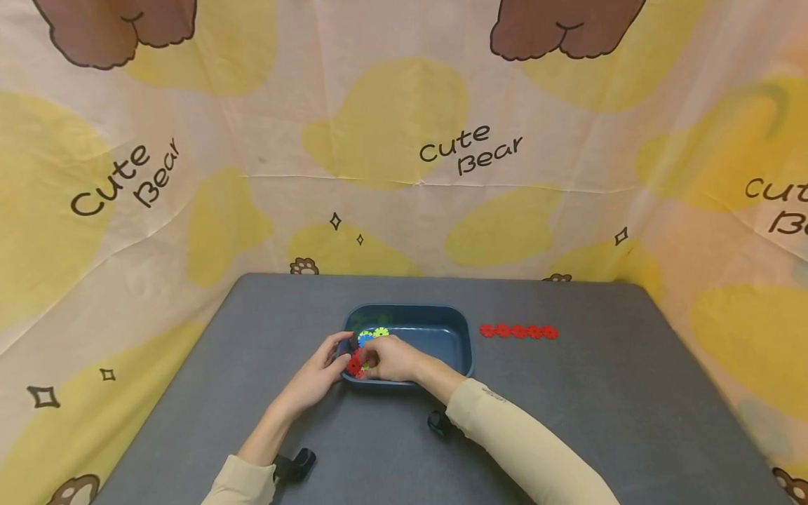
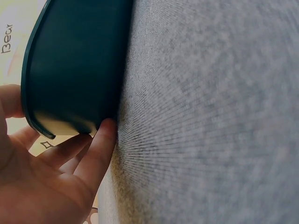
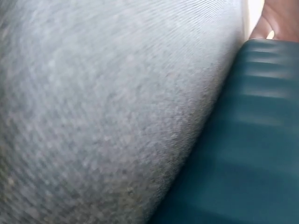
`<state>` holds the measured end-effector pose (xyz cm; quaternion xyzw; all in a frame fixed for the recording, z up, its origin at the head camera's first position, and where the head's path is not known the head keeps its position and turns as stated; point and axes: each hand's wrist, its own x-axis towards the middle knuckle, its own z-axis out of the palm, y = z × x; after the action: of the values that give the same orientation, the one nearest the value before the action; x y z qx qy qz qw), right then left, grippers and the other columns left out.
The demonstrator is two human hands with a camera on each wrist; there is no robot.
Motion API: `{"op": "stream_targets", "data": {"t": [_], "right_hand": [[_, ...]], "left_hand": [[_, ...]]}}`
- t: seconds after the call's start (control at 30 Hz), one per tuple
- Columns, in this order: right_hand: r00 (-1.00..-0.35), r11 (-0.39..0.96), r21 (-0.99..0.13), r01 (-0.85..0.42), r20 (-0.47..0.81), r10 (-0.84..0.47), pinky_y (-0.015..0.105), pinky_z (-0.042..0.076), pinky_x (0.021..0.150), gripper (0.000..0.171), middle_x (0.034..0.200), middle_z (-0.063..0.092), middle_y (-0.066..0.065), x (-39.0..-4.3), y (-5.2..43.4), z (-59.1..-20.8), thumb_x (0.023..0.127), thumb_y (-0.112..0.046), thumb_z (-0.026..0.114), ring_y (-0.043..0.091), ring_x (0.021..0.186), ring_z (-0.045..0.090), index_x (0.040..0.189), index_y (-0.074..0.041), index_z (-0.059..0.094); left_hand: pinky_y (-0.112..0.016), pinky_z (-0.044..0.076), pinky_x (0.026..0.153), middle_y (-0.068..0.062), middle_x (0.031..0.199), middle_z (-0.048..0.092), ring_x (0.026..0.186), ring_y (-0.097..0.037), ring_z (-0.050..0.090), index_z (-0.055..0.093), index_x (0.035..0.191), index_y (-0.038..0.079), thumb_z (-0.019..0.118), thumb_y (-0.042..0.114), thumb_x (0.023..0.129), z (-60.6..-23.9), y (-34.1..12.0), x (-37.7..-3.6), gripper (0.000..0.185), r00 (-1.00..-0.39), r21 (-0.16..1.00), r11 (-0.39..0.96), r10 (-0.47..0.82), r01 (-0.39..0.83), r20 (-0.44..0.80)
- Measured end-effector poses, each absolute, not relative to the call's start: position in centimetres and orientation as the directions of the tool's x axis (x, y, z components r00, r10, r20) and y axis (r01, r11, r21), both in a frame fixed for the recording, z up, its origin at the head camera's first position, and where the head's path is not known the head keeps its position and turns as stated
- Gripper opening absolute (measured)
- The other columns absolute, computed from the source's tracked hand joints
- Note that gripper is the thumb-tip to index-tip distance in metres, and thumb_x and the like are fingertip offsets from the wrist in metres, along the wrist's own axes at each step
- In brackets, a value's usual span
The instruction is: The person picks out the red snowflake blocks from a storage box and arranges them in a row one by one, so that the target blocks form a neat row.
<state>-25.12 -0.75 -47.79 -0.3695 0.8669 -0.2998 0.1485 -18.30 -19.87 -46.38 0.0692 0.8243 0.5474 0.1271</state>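
Observation:
A dark blue tray [image 1: 463, 330] stands mid-table. Inside it, at the left end, lie a blue disc [image 1: 365, 338] and a yellow-green disc [image 1: 381, 332]. My right hand [image 1: 385, 359] reaches over the tray's front left part with its fingers curled on red toothed discs [image 1: 353, 365]. My left hand [image 1: 327, 365] holds the tray's left front corner. In the left wrist view its fingers [image 2: 100, 149] press the tray's outer wall [image 2: 74, 60] and the thumb lies by the rim. The right wrist view shows only the tray's wall [image 3: 247, 140] and the cloth.
A row of several joined red discs [image 1: 519, 332] lies on the grey table [image 1: 600, 407] to the right of the tray. A printed cloth backdrop [image 1: 404, 140] rises behind the table's far edge. Black wrist mounts [image 1: 297, 463] sit on both forearms.

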Motion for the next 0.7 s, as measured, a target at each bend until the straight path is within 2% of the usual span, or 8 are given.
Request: {"op": "stream_targets", "data": {"t": [0.23,0.7], "right_hand": [[-0.682,0.570,-0.585,-0.577,-0.040,-0.731,0.018,0.047,0.066,0.016,0.080,0.061,-0.007,-25.3,-0.9,-47.8,0.081,-0.017,0.077,0.005,0.072,0.053,0.096,-0.014,0.070],[-0.714,0.573,-0.613,-0.544,-0.022,-0.700,0.019,0.046,0.062,0.019,0.073,0.057,-0.008,-25.4,-0.4,-47.9,0.080,-0.014,0.075,0.005,0.067,0.053,0.098,-0.014,0.068]], "left_hand": [[-0.050,0.044,0.097,-0.009,0.155,0.021,0.141,-0.035,0.021,0.032,0.145,0.024,0.048,0.032,0.100,-48.3,-20.4,-19.1,0.049,-0.967,0.915,0.403,0.232,-0.001,-0.104],[-0.049,0.045,0.096,-0.013,0.155,0.017,0.140,-0.035,0.023,0.033,0.145,0.024,0.047,0.030,0.101,-48.3,-20.2,-19.0,0.047,-0.969,0.914,0.405,0.229,0.008,-0.093]]}}
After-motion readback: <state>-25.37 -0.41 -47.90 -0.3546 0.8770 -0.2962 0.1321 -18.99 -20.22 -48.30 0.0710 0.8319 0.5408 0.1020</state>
